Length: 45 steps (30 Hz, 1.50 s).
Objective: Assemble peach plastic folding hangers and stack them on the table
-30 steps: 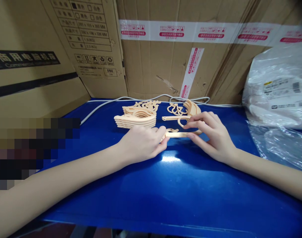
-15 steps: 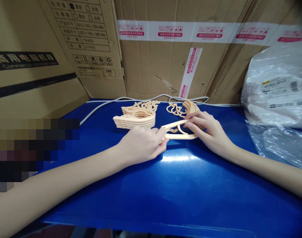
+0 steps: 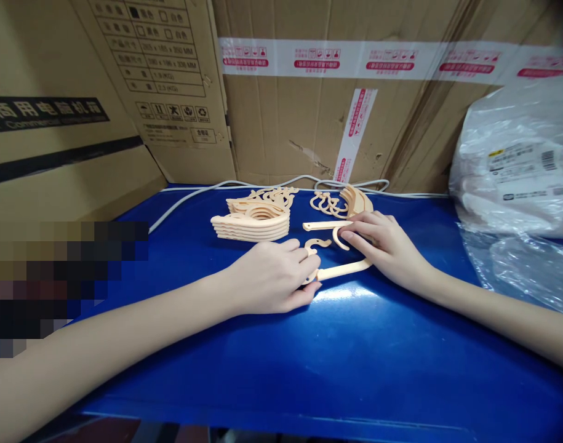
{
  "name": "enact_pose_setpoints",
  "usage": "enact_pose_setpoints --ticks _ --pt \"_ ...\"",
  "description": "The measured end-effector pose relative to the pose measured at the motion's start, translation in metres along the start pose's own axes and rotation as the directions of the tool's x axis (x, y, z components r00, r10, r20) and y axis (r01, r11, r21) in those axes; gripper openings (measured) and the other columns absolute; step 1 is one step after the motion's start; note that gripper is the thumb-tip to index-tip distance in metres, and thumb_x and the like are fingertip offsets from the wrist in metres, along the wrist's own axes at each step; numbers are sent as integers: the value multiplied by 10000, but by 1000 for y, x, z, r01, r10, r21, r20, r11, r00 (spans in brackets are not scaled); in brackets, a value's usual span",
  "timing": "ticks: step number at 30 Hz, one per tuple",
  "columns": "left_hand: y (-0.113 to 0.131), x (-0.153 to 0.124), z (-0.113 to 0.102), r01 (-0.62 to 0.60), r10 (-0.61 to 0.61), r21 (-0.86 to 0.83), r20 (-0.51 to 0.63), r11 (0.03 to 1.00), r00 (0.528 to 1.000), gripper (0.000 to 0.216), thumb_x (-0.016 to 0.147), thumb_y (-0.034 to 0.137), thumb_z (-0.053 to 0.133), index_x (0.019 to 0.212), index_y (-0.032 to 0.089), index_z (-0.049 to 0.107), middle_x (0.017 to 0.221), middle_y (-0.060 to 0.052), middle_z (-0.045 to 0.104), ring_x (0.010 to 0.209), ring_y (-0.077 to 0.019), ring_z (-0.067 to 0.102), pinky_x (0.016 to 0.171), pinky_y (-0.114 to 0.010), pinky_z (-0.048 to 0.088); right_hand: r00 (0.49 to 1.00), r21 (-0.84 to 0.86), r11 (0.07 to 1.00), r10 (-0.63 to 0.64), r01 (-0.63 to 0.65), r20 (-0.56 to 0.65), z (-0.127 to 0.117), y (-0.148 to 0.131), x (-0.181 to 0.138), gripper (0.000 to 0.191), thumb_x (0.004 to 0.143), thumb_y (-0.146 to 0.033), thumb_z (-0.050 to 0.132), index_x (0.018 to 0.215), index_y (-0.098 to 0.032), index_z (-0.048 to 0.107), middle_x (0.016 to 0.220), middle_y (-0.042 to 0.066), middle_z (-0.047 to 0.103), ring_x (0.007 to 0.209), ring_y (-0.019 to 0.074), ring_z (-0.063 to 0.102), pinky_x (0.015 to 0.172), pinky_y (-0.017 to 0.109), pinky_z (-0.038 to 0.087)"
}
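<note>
A cream plastic folding clothes hanger [image 3: 343,269] lies low over the blue table between my hands, its arms spread apart on the left side. My left hand [image 3: 281,271] is closed around its near-left end, where a small hooked part [image 3: 319,243] shows above the fingers. My right hand [image 3: 386,246] grips the right end, with thumb and fingers over the joint. The far arm [image 3: 322,226] points left with its end free, and a curved hook [image 3: 340,239] shows by my right thumb. The joint itself is hidden under the fingers.
A stack of cream hanger parts [image 3: 251,227] sits behind my left hand, with more hooked pieces [image 3: 328,204] and curved arms [image 3: 356,200] at the back. A white cable [image 3: 226,183] runs along the cardboard boxes [image 3: 285,123]. Clear plastic bags [image 3: 516,166] lie to the right.
The hanger's two arms have opened apart: the near arm has swung towards me with my left hand, while the far arm's left end is now free of the fingers.
</note>
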<state>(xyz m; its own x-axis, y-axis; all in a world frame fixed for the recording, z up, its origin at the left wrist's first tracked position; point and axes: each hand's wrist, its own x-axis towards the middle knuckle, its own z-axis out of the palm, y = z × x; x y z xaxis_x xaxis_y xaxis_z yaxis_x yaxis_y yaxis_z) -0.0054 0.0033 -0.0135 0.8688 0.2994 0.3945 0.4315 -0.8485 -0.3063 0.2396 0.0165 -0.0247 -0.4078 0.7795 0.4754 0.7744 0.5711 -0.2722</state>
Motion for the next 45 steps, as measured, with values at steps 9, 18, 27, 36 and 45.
enact_pose_setpoints --ticks 9,18,27,36,45 --pt "-2 4 -4 -103 120 -155 107 983 987 99 809 219 469 735 174 517 757 -50 559 753 -203 478 640 -322 376 1000 4 1000 18 -18 12 -1 -1 0 260 977 -357 440 958 -251 677 1022 25 663 1001 217 582 824 387 330" --pt "-3 4 -3 -136 141 -82 51 987 989 146 852 203 450 882 158 586 1040 -91 615 1018 -256 516 970 -434 359 999 10 999 35 -35 15 0 -2 1 279 975 -365 432 972 -254 688 1041 29 683 1025 232 591 855 411 340" --pt "-4 1 3 -65 70 -183 19 981 997 196 868 103 453 978 142 611 1296 -121 537 1186 -271 477 1000 -390 389 996 4 997 83 -83 36 -1 -1 2 308 977 -378 406 1000 -246 684 1064 51 689 1046 250 594 914 451 344" --pt "-3 3 -1 -6 19 -247 47 969 999 199 901 165 409 896 152 607 1038 -92 631 934 -215 567 834 -349 441 997 48 996 71 -72 16 3 9 2 279 952 -294 413 1051 -258 671 1059 61 700 1050 262 610 900 468 415" --pt "-2 2 -1 8 -1 -275 26 961 1000 293 882 440 560 882 150 601 984 -86 636 920 -221 576 819 -331 438 996 34 995 91 -92 11 3 8 1 246 944 -282 436 1054 -251 654 1084 53 692 1068 251 598 926 473 387"
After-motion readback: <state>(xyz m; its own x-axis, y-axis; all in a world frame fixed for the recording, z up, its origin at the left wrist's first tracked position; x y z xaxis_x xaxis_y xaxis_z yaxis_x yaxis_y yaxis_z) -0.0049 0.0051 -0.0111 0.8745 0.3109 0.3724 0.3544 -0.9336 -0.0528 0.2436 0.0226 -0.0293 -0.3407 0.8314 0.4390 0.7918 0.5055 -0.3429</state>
